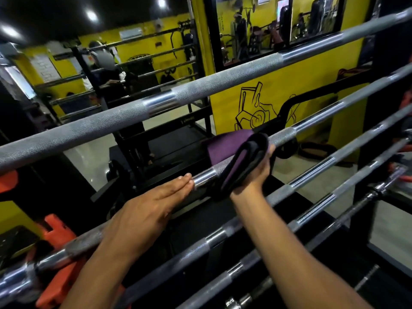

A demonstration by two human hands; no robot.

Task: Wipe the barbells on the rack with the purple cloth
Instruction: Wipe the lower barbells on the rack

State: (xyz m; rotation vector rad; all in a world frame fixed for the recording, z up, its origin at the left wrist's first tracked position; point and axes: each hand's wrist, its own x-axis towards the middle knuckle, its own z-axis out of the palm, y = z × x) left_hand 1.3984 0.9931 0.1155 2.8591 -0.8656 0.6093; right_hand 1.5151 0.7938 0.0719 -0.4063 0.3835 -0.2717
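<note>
- Right hand (252,172) is seen wrapped round the second bar (316,120), fingers curled over the folded cloth (231,157) so that cloth is clamped between palm and steel.
- Cloth is shown purple on its open face and dark along the folded edges; one flap is draped over the far side of the bar, the rest is bunched under the gripping fingers.
- Left hand (142,210) is laid flat on the same bar, just beside the cloth, fingers straight and pressed together, fingertips resting on the bar's smooth chrome band.
- Top bar (124,121) is carried above both hands, knurled grey with shiny smooth collars, untouched by either hand.
- Lower bars (307,217) are stacked below the forearms, running in the same slant across the rack.
- Orange plates (55,233) are glimpsed at lower left beneath the bars.
- Yellow wall (307,85) with a black line drawing is seen behind the rack, with mirrors (276,25) above it.
</note>
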